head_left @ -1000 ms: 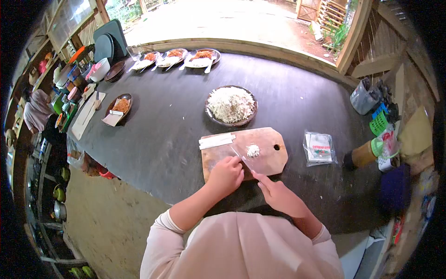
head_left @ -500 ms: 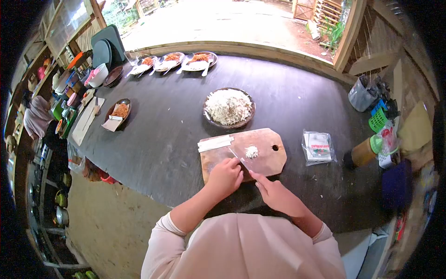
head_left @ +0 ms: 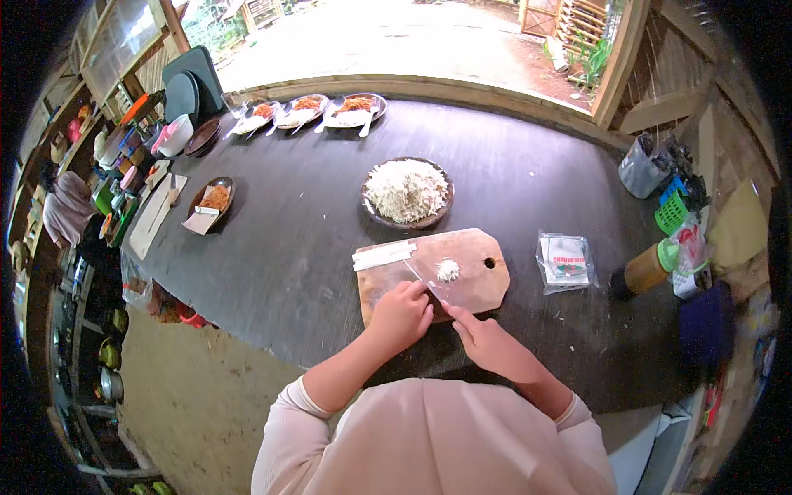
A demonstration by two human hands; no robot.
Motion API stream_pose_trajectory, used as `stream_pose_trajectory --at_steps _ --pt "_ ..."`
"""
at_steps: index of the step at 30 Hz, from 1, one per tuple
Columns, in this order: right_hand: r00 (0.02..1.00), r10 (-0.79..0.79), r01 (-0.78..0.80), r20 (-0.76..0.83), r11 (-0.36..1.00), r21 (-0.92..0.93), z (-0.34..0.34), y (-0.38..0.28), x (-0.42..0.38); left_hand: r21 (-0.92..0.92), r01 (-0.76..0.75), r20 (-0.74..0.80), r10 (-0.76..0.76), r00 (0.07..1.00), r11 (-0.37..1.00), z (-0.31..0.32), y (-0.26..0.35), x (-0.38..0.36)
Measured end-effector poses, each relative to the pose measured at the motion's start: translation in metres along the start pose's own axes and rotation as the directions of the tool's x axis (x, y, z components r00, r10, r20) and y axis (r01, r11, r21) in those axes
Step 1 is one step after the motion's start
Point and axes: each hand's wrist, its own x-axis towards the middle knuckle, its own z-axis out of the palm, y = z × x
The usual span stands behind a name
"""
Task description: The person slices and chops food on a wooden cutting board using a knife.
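A wooden cutting board (head_left: 474, 293) lies at the table's near edge. My right hand (head_left: 492, 345) grips a knife (head_left: 425, 280), its blade slanting away to the left across the board. Close against the blade's left side, the fingers of my left hand (head_left: 399, 317) are curled down on the board; whatever they hold is hidden. Right of the blade sits a small heap of white cut pieces (head_left: 447, 270). Several pale white strips (head_left: 384, 255) lie side by side at the board's far left corner. Just beyond the board, a round dark dish holds a large mound of white shreds (head_left: 405, 190).
Plates of orange and white food (head_left: 355, 111) line the far edge. A dish with orange shreds (head_left: 216, 198) sits left. To the right are a plastic packet (head_left: 566, 261), a green-lidded jar (head_left: 645, 268) and baskets. A person (head_left: 70, 206) is at far left.
Both hands and the knife stay in almost the same place. The person at far left has shifted slightly.
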Motion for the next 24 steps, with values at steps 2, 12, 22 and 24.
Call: stream_pose_trajectory --at_steps 2,12,22,24 --pt "0.998 0.040 -0.040 0.047 0.999 -0.005 -0.0019 -0.0010 -0.0051 0.003 -0.008 0.008 0.008 1.000 1.000 0.0016 -0.0029 -0.0004" --pt "0.997 0.057 -0.057 0.057 0.998 -0.005 -0.0006 -0.0004 -0.0009 0.013 -0.022 -0.021 0.022 1.000 1.000 0.0024 -0.0021 -0.0020" --pt "0.999 0.030 -0.029 0.027 0.999 -0.018 0.0005 0.0006 0.0002 0.021 0.003 0.027 -0.004 1.000 1.000 -0.0013 0.0020 -0.0024" --pt "1.000 0.007 -0.006 0.008 1.000 -0.021 -0.0013 -0.0019 0.0011 0.044 0.004 0.035 -0.005 0.999 0.999 -0.0043 -0.0009 0.0005"
